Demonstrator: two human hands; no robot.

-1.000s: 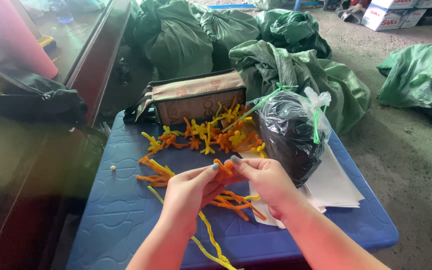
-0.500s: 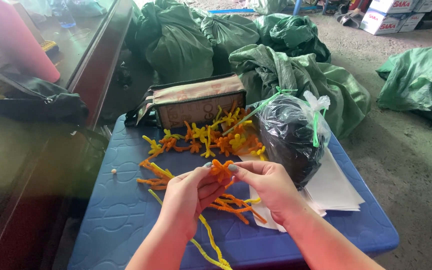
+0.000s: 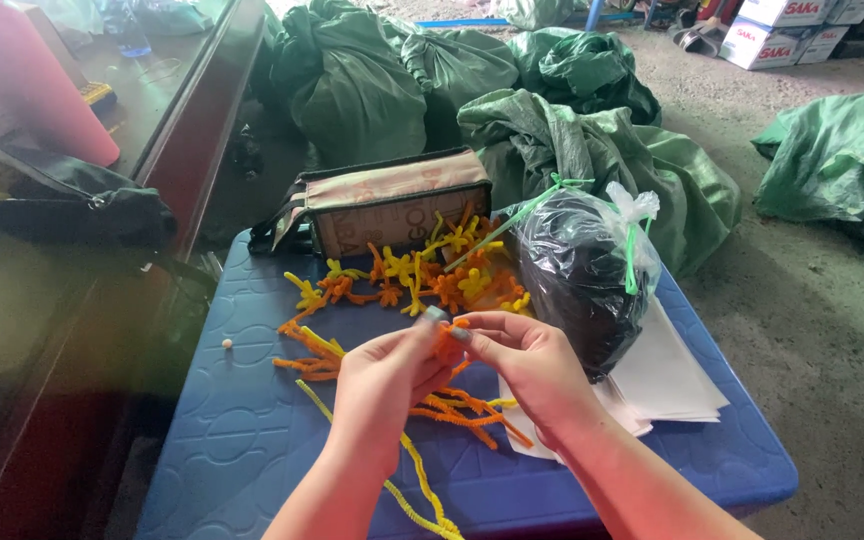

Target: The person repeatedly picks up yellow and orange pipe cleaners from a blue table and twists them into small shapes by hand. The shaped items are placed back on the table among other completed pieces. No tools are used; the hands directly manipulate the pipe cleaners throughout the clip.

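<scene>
My left hand and my right hand meet above the blue plastic table, both pinching one orange pipe cleaner piece between the fingertips. Under the hands lie loose orange pipe cleaners and a long yellow pipe cleaner. Farther back sits a pile of orange and yellow twisted pipe cleaner shapes.
A tied clear bag of dark stuff stands right of the pile, on white paper sheets. A tan pouch lies at the table's far edge. Green sacks crowd behind. A black bag rests on the left counter. A small white bead lies left.
Both hands have drawn closer together and slightly forward, fingertips now pinching the orange piece between them. The rest of the table looks the same.
</scene>
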